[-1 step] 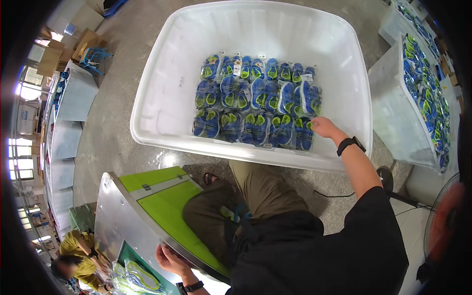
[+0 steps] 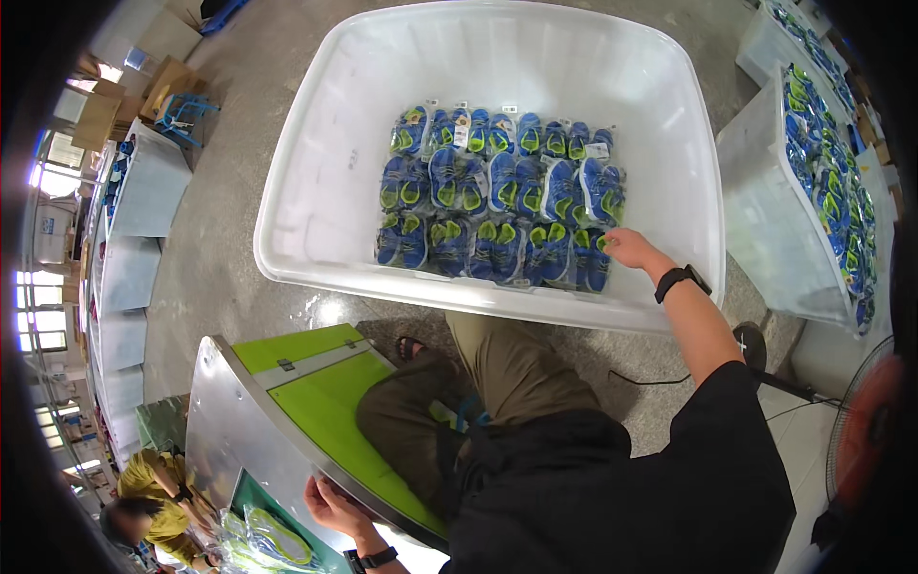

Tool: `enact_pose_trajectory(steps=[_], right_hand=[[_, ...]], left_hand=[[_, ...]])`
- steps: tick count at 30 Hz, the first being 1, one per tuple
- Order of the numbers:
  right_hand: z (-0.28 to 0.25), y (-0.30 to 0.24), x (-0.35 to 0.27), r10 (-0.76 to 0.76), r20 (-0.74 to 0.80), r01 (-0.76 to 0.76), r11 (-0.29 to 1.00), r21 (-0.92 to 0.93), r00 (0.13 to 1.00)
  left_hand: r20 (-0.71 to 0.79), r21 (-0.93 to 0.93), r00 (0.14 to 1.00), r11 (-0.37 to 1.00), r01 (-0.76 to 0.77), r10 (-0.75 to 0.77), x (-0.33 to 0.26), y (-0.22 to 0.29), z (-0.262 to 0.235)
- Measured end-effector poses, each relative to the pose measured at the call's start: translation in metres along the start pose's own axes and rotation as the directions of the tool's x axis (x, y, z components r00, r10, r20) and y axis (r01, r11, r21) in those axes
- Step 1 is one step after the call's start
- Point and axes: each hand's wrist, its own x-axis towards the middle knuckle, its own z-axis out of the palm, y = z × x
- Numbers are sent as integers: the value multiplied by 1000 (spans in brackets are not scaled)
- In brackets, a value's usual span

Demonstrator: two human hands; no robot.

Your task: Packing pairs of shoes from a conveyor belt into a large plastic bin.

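Inside a big white plastic bin point(image 2: 478, 300), bagged pairs of blue shoes with lime-green linings lie in three rows. My right hand point(image 2: 631, 249) reaches over the near rim, its fingertips closed at the heel of the rightmost bagged pair of shoes point(image 2: 591, 266) in the near row. That pair rests in line with the others. At the lower left, my left hand point(image 2: 337, 509) rests by the edge of a metal-topped table point(image 2: 215, 411), fingers slightly bent and apart, holding nothing. A clear-bagged grey-and-lime item point(image 2: 277, 536) lies on the table's green mat, near that hand.
More white bins of bagged shoes point(image 2: 827, 191) stand at the right. A floor fan point(image 2: 861, 430) is at the lower right, with a cable on the floor. Another person point(image 2: 158, 488) works beyond the table. A row of bins point(image 2: 134, 258) lines the left.
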Motion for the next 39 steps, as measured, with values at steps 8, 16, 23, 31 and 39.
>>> enact_pose_trajectory(steps=[8, 16, 23, 31, 39], right_hand=[[-12, -46, -15, -34, 74, 26, 993, 113, 997], [29, -198, -75, -520, -23, 493, 792, 360, 854], [86, -293, -116, -754, -256, 768, 637, -66, 604], [103, -244, -92, -740, -247, 720, 670, -181, 626], [109, -262, -88, -742, -191, 707, 670, -228, 642]], left_hand=[[-16, -33, 1000, 999, -17, 17, -2, 1, 4], [35, -41, 997, 996, 74, -72, 3, 22, -3], [70, 258, 997, 964, -56, 39, 13, 21, -87], [-340, 702, 897, 711, 43, 282, 38, -20, -221], [-659, 282, 742, 874, 395, -123, 52, -136, -327]])
